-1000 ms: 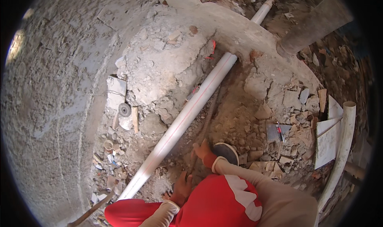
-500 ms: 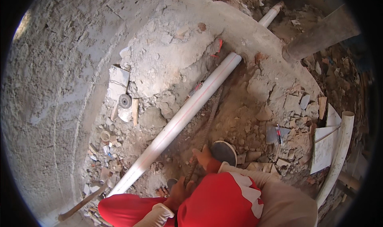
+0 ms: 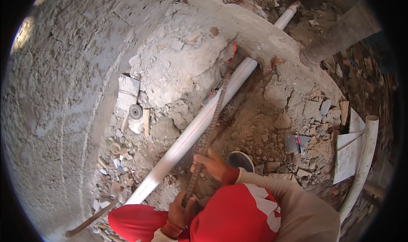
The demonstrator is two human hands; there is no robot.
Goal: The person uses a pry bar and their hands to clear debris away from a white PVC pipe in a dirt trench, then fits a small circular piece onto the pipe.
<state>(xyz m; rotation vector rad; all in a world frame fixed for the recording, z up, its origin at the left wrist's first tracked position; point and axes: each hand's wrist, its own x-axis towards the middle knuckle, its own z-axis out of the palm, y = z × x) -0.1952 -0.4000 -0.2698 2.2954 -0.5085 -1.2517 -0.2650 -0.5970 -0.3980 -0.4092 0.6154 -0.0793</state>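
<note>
A long ribbed steel bar (image 3: 212, 125) slants up and away from me, its far part passing over the white pipe (image 3: 187, 138). My right hand (image 3: 213, 166) is wrapped round the bar partway along. Lower down, near its close end, my left hand (image 3: 179, 209) grips the same bar. The pipe has a thin red line along it and lies in a dug trench (image 3: 246, 118) of loose soil. Its far end sits close to the concrete edge. My dark shoe (image 3: 241, 161) shows just beyond my right hand.
A wooden handle (image 3: 91, 220) lies at the lower left. Near the rough wall (image 3: 55, 93) are a broken tile (image 3: 128, 89) and a small grey disc (image 3: 135, 111). A marker-like tool (image 3: 298, 143), white tile pieces (image 3: 348, 155) and a curved pale pipe (image 3: 363, 169) lie right.
The steel bar has lifted and swung left from beside the pipe to across it. My right hand has risen slightly leftward; my left hand has shifted left.
</note>
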